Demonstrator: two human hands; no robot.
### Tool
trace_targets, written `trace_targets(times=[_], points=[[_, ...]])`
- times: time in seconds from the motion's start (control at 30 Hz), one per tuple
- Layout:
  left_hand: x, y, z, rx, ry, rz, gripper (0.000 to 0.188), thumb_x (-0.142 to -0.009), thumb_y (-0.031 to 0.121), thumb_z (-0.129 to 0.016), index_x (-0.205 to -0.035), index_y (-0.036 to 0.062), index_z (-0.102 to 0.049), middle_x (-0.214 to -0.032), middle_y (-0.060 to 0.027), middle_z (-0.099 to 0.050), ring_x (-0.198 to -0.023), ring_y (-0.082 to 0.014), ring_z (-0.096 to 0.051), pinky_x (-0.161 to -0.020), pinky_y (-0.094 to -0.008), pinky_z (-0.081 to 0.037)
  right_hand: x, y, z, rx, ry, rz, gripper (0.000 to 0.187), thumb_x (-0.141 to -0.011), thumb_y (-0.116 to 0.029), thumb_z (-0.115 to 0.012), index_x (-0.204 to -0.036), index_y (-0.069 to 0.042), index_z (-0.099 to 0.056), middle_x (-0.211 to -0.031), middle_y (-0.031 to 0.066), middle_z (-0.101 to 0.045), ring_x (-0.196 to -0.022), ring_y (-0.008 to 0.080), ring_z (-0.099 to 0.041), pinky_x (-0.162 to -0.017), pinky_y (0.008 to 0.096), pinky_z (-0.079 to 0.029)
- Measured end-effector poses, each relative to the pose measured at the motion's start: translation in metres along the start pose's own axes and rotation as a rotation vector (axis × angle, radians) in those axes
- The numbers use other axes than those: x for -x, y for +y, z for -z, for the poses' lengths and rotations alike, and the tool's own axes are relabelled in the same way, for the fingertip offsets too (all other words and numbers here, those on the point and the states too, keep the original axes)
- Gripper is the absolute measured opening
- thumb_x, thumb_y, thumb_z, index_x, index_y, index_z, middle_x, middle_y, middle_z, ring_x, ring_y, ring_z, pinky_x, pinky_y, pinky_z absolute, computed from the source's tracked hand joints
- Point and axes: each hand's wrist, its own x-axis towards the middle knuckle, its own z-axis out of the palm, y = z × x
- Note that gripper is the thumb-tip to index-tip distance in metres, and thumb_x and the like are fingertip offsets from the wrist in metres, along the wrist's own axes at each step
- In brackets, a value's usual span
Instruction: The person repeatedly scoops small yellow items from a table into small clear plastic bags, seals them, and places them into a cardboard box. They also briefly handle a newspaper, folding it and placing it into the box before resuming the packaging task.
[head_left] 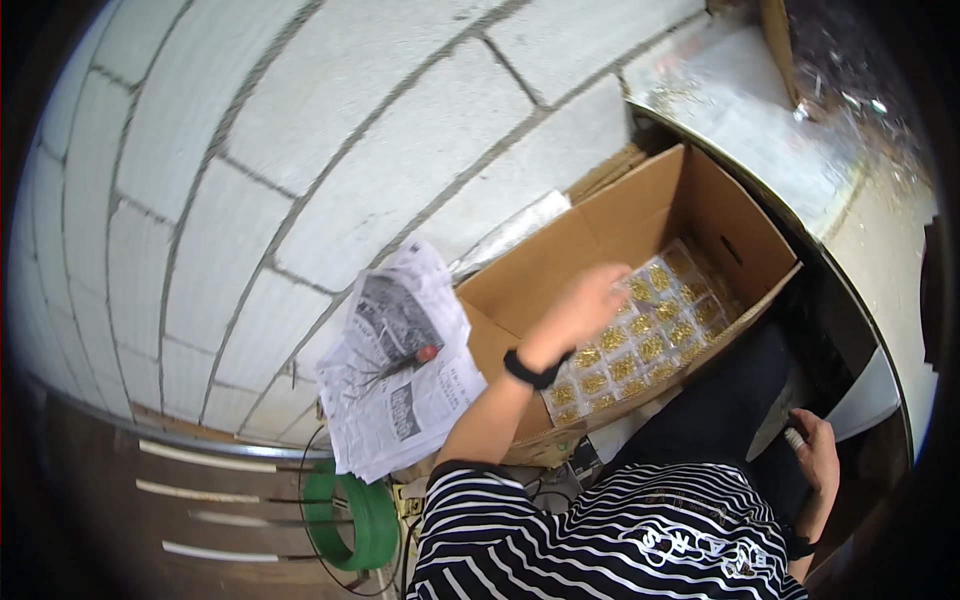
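My left hand, with a black band on its wrist, reaches into an open cardboard box. Its fingers are bent together at the edge of a clear plastic tray, slightly blurred; whether they pinch the tray or something small is hidden. Small gold-coloured pieces sit in the tray's square pockets. Lower right, my right hand rests by my dark-trousered leg, fingers loosely bent and apart. Something pale and ribbed is wrapped round one finger, and nothing shows in its grasp.
Printed paper sheets lie left of the box, with a small reddish-ended object on them. A green ring-shaped spool stands below. White block wall rises behind. At the upper right, clear plastic sheeting covers a surface.
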Motion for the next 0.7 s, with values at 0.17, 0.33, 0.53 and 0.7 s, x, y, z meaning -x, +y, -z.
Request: trace_targets(times=[0.17,0.33,0.53,0.7], points=[[0.136,0.041,0.046,0.121,-0.018,0.071,0.030,-0.090,0.014,-0.057,-0.116,-0.0008,-0.059,-0.114,-0.0174,-0.063,-0.103,-0.0274,-0.062,-0.089,-0.0351,-0.048,-0.019,-0.032,-0.011,0.159,-0.148,0.140,0.037,-0.070,0.003,-0.061,-0.107,0.006,-0.061,-0.098,0.0225,-0.065,-0.090,0.0364,-0.063,-0.079,0.0380,-0.050],[0.283,-0.027,0.053,0.021,0.873,0.626,0.030,-0.083,0.000,-0.059,-0.113,-0.0011,-0.061,-0.110,-0.0153,-0.065,-0.103,-0.0240,-0.062,-0.089,-0.0327,-0.047,-0.046,-0.100,-0.034,0.319,-0.349,0.460,0.032,-0.070,0.000,-0.064,-0.102,0.004,-0.063,-0.094,0.0209,-0.065,-0.088,0.0391,-0.062,-0.076,0.0406,-0.050],[0.382,-0.093,0.026,-0.486,0.895,0.820,0.060,-0.075,-0.003,-0.063,-0.132,-0.0014,-0.044,-0.139,-0.0233,-0.041,-0.130,-0.0381,-0.038,-0.109,-0.0423,-0.029,-0.089,-0.226,-0.114,0.216,-0.570,0.814,0.023,-0.076,-0.005,-0.064,-0.097,0.002,-0.064,-0.089,0.0224,-0.063,-0.085,0.0398,-0.060,-0.074,0.0431,-0.049],[0.375,-0.112,0.033,-0.527,0.717,0.783,0.056,-0.079,0.002,-0.060,-0.133,0.0044,-0.045,-0.141,-0.0181,-0.038,-0.134,-0.0365,-0.032,-0.107,-0.0468,-0.029,-0.117,-0.338,-0.225,0.238,-0.587,1.159,0.023,-0.078,-0.006,-0.061,-0.100,0.000,-0.063,-0.091,0.0205,-0.063,-0.086,0.0381,-0.061,-0.075,0.0433,-0.049]])
